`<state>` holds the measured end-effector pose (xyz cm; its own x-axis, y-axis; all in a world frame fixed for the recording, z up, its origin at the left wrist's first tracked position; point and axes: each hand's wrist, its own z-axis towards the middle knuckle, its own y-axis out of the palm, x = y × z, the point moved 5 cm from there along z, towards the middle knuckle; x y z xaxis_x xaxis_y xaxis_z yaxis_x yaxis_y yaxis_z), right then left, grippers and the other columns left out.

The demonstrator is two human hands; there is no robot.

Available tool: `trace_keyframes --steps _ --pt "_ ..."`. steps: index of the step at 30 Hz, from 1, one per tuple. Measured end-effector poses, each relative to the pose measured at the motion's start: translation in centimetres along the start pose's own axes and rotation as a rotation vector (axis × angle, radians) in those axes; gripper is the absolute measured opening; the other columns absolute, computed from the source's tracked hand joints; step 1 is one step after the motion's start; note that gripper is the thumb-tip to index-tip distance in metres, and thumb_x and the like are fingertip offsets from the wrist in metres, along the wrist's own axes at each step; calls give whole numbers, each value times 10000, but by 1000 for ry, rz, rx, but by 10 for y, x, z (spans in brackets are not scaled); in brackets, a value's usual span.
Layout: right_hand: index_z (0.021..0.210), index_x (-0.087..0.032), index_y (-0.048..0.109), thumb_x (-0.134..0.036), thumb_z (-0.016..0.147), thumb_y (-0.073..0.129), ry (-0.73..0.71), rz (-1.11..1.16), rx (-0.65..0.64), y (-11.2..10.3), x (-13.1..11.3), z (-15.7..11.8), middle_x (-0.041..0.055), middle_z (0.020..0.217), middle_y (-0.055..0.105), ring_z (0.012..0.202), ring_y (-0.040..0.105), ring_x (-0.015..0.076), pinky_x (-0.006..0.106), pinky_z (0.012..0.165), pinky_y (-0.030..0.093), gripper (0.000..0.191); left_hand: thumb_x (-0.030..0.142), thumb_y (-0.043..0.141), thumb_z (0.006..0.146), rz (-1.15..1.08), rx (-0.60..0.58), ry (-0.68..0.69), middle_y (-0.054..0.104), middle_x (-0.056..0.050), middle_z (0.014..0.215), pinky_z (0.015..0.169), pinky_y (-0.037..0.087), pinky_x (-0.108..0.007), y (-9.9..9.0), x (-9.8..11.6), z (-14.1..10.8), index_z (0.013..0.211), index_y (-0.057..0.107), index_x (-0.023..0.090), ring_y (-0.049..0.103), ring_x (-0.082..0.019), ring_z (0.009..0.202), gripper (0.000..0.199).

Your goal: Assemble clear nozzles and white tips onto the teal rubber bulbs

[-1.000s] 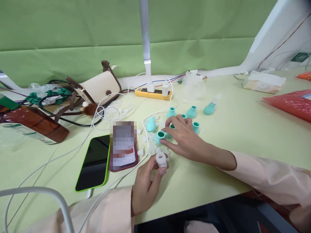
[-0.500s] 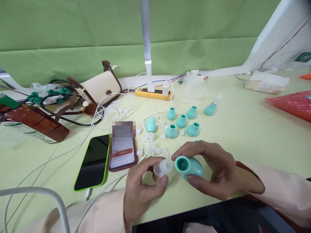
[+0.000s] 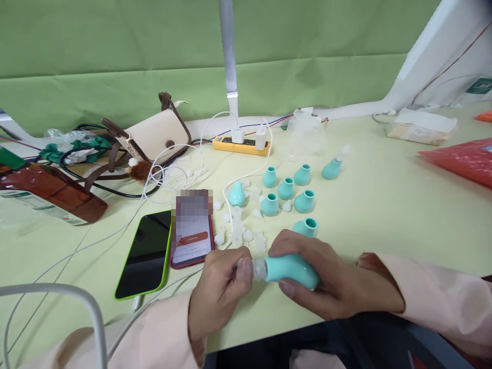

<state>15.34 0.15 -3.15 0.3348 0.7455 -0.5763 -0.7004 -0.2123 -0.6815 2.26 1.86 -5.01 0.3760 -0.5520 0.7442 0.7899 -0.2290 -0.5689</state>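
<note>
Right hand (image 3: 332, 282) grips teal bulb (image 3: 288, 270) against clear fitting (image 3: 259, 268)

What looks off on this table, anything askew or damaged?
Mainly the white cable: it runs loose through the scattered translucent pieces, so it might snag. Also, one glossy teal bulb shows no open mouth, unlike the upright bulbs nearby. No spill or damage visible; the held bulb looks intact.
</note>
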Motion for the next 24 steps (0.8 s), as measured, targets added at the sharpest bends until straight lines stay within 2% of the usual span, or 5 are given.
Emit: trace_keyframes --steps 7,12,15,19,24 --pt "969 -132 393 -247 830 436 -220 -535 42 4 -13 0 57 754 555 683 546 138 231 480 443 186 226 174 884 304 -5 -73 280 48 404 434 283 -246 -3 -3 0 477 351 198 311 -107 372 444" --pt "903 -115 446 -232 795 515 -386 -759 98 8 -20 -1 41 634 582 554 570 151 257 433 445 173 161 191 866 468 -41 17 319 42 356 392 288 -246 -2 3 7 446 375 193 329 -106 324 460" --pt "937 -98 436 -249 808 500 -321 -659 75 10 -15 -1 67 702 591 642 586 161 250 463 465 208 122 199 859 526 -11 100 350 37 335 377 301 -246 -3 5 9 446 389 190 341 -107 306 460" --pt "1063 -124 366 -336 850 412 -40 -334 -8 13 -2 -1 89 895 573 812 564 141 239 613 497 305 109 192 855 530 32 228 369 35 341 362 304 -243 -4 9 7 469 385 196 343 -110 307 439" --pt "1076 -194 372 -340 797 501 186 15 -70 10 4 -1 37 909 566 778 544 121 241 675 481 340 128 178 860 550 71 375 379 34 365 343 311 -224 -6 14 6 502 361 206 339 -105 319 410"
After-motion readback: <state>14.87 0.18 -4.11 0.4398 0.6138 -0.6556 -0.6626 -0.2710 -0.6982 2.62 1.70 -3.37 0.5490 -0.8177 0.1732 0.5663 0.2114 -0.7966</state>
